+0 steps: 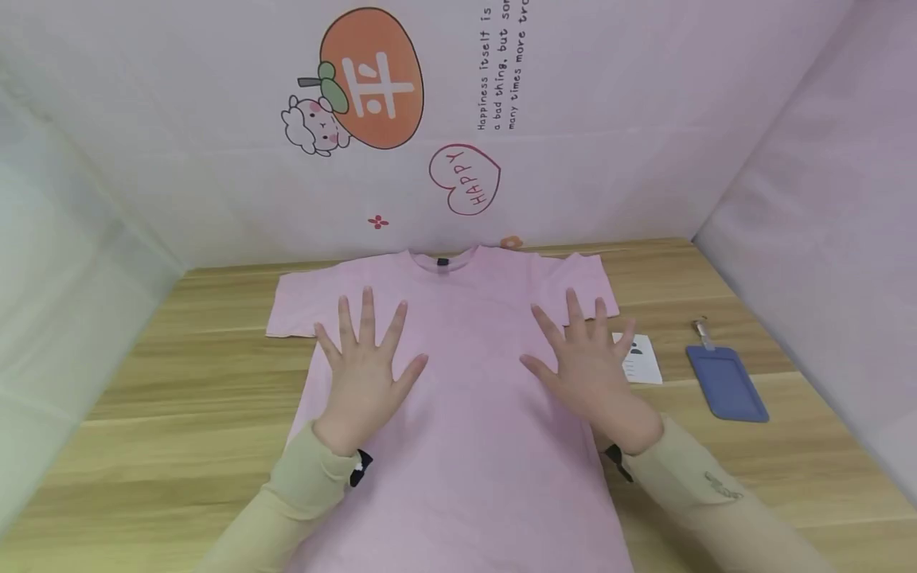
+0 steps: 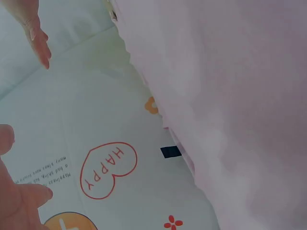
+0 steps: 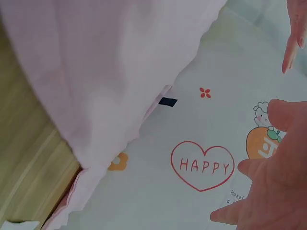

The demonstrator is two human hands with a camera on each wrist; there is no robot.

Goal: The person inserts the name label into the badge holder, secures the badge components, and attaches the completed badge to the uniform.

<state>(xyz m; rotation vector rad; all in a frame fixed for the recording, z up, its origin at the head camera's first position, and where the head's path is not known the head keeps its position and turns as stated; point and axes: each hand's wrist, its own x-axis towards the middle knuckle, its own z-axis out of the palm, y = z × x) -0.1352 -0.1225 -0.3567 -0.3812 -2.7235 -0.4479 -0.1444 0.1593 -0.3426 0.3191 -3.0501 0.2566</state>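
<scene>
A pink short-sleeved T-shirt [image 1: 458, 414] lies spread on the wooden table, its collar toward the back wall and a dark tag at the neck. Over its left side my left hand [image 1: 365, 382] is held with fingers straight and spread. My right hand [image 1: 591, 374] is spread the same way over the right side, below the sleeve. Neither hand holds anything. Both wrist views show the hands, left [image 2: 17, 196] and right [image 3: 276, 177], apart from the shirt's surface. The shirt's lower hem is out of view.
Right of the shirt lie a white card [image 1: 643, 362], partly behind my right fingers, and a blue badge holder [image 1: 727, 382] with a metal clip. Printed white cloth [image 1: 215, 143] stands behind the wooden table [image 1: 186, 398], with pale cloth walls at both sides.
</scene>
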